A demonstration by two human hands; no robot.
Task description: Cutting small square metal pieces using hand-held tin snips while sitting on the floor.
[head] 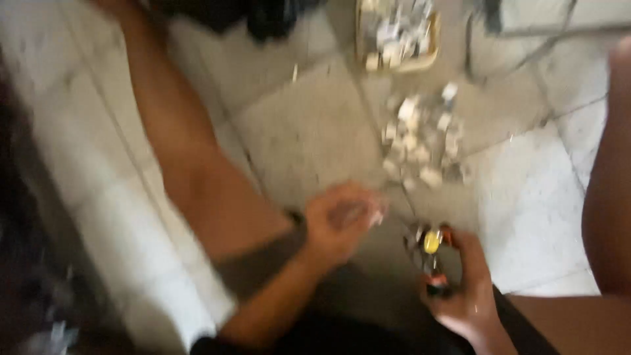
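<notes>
1. The right hand (470, 296) is gripping a small hand tool (431, 258) with red-orange handles, a yellow spot at its middle and dark metal at the front. It looks like pliers or a crimper, but the blur is hiding the exact kind. The fingers are wrapping around the handles, closed on them.
2. The left hand (340, 222) is hovering just left of the tool and slightly above it in the picture, fingers curled around something small and pale. Whether it is pinching a piece or merely cupping it, I cannot tell.
3. Beyond the tool, further from the person, a loose heap of small pale pieces (422, 141) is lying on the tiled floor (302, 131). The pieces look whitish-grey and blocky; the motion blur is hiding finer detail.
4. Further beyond the tool, past the heap, a shallow tan tray (420, 59) is sitting with many similar pale pieces in it.
5. Judgement on progress: the work is looking midway. A good number of pieces are in the tray, while the heap on the floor is waiting; which lot is finished cannot be told.
6. Bare legs are framing the tool on both sides, the person apparently sitting on the floor. Dark cloth is lying at the far edge, well beyond the tool.
</notes>
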